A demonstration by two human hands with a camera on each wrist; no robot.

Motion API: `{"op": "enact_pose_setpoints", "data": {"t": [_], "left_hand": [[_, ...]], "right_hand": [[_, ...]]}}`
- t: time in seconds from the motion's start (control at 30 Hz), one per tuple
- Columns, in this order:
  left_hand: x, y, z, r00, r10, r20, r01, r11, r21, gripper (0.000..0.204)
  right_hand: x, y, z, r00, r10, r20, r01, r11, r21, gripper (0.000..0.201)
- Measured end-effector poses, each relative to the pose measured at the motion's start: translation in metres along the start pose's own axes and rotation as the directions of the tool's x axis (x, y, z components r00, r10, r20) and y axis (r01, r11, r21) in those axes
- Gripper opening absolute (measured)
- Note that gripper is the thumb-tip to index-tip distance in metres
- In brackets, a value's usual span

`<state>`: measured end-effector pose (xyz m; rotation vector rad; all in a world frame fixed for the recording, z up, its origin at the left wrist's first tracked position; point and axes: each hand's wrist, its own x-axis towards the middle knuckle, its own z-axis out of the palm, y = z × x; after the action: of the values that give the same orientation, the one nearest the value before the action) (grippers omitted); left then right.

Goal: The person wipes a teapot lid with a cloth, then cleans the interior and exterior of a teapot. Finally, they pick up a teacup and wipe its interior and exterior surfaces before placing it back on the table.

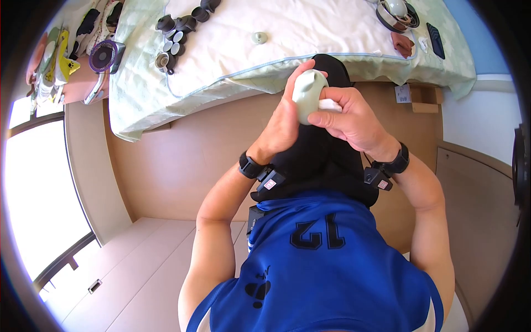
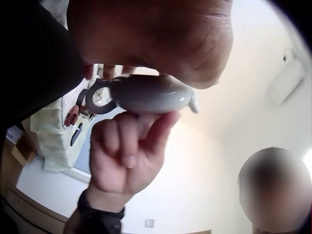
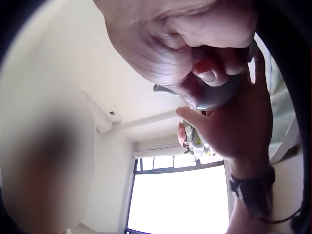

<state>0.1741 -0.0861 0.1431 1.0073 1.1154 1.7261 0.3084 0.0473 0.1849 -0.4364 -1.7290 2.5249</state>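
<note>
1 glossy rounded pale-grn pot (image 1: 306, 99), L hand (image 1: 280, 123) curled round it; R hand (image 1: 355, 120) pinches white wad (image 1: 330, 104).

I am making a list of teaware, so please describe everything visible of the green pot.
The pot, pale green, rounded, smooth and glossy like glazed ceramic, has a narrow spout and apparently a ring handle. Above the lap, the left hand and right hand hold it, white cloth against it. Its opening is hidden, exact tilt unclear.
</note>
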Motion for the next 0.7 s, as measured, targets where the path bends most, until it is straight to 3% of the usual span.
{"op": "enact_pose_setpoints", "data": {"t": [0.07,0.1,0.17,0.2,0.23,0.33,0.37,0.43,0.53,0.67,0.7], "left_hand": [[-0.001,0.006,0.000,0.990,-0.137,-0.006,0.129,0.944,-0.303,0.107],[0.001,0.013,0.001,0.977,-0.203,-0.061,0.182,0.950,-0.253,0.106],[0.004,0.027,-0.012,0.906,-0.419,0.054,0.412,0.848,-0.333,0.102],[0.006,0.030,-0.019,0.853,-0.510,0.114,0.513,0.779,-0.360,0.100],[0.005,0.026,-0.023,0.835,-0.528,0.156,0.540,0.728,-0.423,0.087],[0.005,0.024,-0.013,0.759,-0.641,0.115,0.649,0.732,-0.208,0.074],[0.004,0.020,-0.008,0.758,-0.652,0.018,0.628,0.721,-0.293,0.063],[-0.001,0.013,-0.009,0.772,-0.636,-0.005,0.605,0.737,-0.303,0.062],[-0.002,0.007,-0.004,0.804,-0.594,-0.039,0.554,0.770,-0.317,0.061],[-0.004,-0.006,-0.003,0.873,-0.480,-0.080,0.452,0.861,-0.234,0.060],[-0.004,-0.009,-0.004,0.901,-0.421,-0.103,0.403,0.901,-0.161,0.060]], "right_hand": [[0.000,0.005,-0.003,0.988,-0.149,0.044,0.155,0.946,-0.285,0.021],[0.002,0.001,-0.004,0.914,-0.381,0.143,0.396,0.753,-0.525,0.016],[-0.003,-0.006,-0.010,0.891,-0.354,0.285,0.412,0.361,-0.837,0.016],[-0.004,-0.011,-0.011,0.880,-0.316,0.355,0.407,0.116,-0.906,0.016],[-0.005,-0.015,-0.008,0.911,-0.240,0.335,0.371,0.126,-0.920,0.018],[-0.005,0.001,-0.008,0.928,-0.184,0.324,0.357,0.195,-0.913,0.015],[-0.004,0.004,-0.009,0.928,-0.205,0.312,0.357,0.243,-0.902,0.015],[-0.003,0.009,-0.008,0.929,-0.242,0.280,0.351,0.343,-0.871,0.014],[-0.001,0.006,-0.007,0.964,-0.195,0.180,0.265,0.710,-0.652,0.014],[0.000,0.013,-0.010,0.998,-0.060,0.026,0.065,0.884,-0.463,0.017],[0.001,0.016,-0.011,1.000,-0.001,-0.006,-0.001,0.945,-0.329,0.019]]}}
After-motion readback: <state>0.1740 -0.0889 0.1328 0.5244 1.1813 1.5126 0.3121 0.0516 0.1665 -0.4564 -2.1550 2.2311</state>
